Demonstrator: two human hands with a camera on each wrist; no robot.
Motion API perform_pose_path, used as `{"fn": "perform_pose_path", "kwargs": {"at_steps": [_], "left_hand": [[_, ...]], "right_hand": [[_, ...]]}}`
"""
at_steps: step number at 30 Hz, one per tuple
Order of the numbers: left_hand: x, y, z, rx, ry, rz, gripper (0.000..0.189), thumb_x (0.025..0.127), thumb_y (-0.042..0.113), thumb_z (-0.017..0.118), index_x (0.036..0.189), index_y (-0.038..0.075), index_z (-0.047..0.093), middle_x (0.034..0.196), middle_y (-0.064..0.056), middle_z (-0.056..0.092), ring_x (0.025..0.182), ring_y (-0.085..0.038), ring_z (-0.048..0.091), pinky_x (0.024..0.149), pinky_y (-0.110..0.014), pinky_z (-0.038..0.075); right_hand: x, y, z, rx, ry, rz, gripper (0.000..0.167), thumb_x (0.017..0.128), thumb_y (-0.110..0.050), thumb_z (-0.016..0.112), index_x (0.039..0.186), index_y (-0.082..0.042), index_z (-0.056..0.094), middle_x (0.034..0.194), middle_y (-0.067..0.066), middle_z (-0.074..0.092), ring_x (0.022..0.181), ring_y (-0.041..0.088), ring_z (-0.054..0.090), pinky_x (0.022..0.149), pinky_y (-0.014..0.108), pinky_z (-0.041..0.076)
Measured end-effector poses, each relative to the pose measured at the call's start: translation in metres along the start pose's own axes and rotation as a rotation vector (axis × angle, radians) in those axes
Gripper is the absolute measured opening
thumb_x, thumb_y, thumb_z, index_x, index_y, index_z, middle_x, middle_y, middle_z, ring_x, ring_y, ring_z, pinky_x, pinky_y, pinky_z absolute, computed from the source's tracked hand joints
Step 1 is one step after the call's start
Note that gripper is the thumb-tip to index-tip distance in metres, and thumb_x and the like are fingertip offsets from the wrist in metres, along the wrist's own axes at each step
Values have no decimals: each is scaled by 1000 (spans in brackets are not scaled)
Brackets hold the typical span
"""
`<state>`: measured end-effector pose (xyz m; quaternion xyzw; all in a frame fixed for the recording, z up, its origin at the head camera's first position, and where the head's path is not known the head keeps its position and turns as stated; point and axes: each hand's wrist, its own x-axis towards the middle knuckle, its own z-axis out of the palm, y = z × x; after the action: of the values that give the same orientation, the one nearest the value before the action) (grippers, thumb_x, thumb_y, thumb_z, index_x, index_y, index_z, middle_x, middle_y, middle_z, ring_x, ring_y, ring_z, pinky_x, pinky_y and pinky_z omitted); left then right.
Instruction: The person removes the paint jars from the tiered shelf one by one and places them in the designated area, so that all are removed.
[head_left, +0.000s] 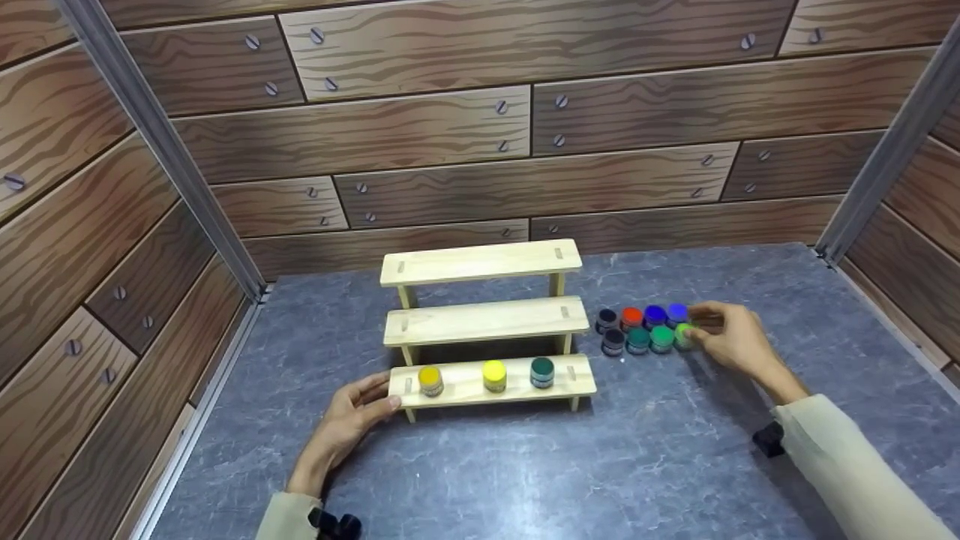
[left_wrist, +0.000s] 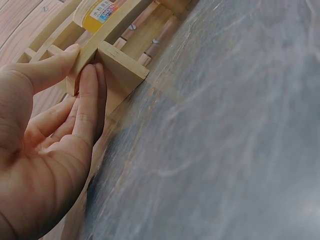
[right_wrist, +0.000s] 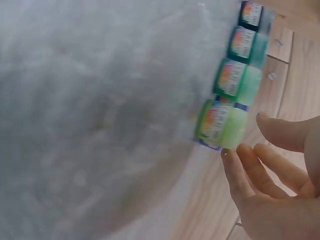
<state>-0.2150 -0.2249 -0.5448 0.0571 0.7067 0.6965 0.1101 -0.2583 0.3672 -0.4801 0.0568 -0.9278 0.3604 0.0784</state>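
Observation:
My left hand (head_left: 349,416) pinches the left end of the lowest step of a pale wooden three-step stand (head_left: 487,322), thumb above and fingers beneath, as the left wrist view confirms. On that step stand an ochre paint jar (head_left: 430,381), a yellow paint jar (head_left: 494,376) and a dark green paint jar (head_left: 542,373). My right hand (head_left: 731,341) reaches to a light green paint jar (right_wrist: 220,125) at the right end of two rows of jars. Its thumb and fingers are spread at the lid end; whether the fingertips touch it, I cannot tell.
Beside the light green jar stand a green jar (head_left: 661,340), a teal jar (head_left: 637,341), a red jar (head_left: 632,319), blue jars (head_left: 655,316) and dark jars (head_left: 613,343). Wood-patterned panels (head_left: 450,127) enclose the grey marbled tabletop (head_left: 480,472).

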Motion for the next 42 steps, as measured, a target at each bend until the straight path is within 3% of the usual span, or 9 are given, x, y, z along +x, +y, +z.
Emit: {"fn": "perform_pose_path", "kwargs": {"at_steps": [16, 23, 35, 42], "left_hand": [[0, -2, -1, -16, 3, 8, 71, 100, 7, 73, 157, -16, 37, 154, -37, 49, 124, -20, 66, 100, -27, 59], [1, -1, 0, -3, 7, 15, 72, 99, 8, 74, 156, -16, 37, 154, -38, 49, 123, -20, 66, 98, -27, 60], [0, 1, 1, -20, -3, 18, 71, 99, 5, 73, 157, -16, 37, 154, -37, 50, 121, -17, 67, 100, -26, 59], [-1, 2, 2, -7, 6, 15, 70, 100, 6, 73, 157, -15, 39, 154, -36, 50, 122, -18, 67, 100, -25, 59]], "right_hand": [[-9, -60, 4, 63, -32, -94, 45, 102, -16, 74, 141, 6, 63, 137, 31, 67, 122, 50, 67, 103, 60, 57], [-15, -82, 18, 89, -8, -182, 40, 98, -12, 80, 133, 5, 69, 128, 27, 72, 114, 45, 71, 99, 56, 60], [-24, -111, 44, 148, -69, -274, 40, 94, -11, 83, 129, 4, 71, 125, 22, 73, 113, 40, 73, 103, 52, 59], [-26, -119, 59, 149, -75, -322, 39, 92, -9, 84, 127, 4, 72, 121, 19, 74, 110, 36, 74, 99, 47, 63]]}}
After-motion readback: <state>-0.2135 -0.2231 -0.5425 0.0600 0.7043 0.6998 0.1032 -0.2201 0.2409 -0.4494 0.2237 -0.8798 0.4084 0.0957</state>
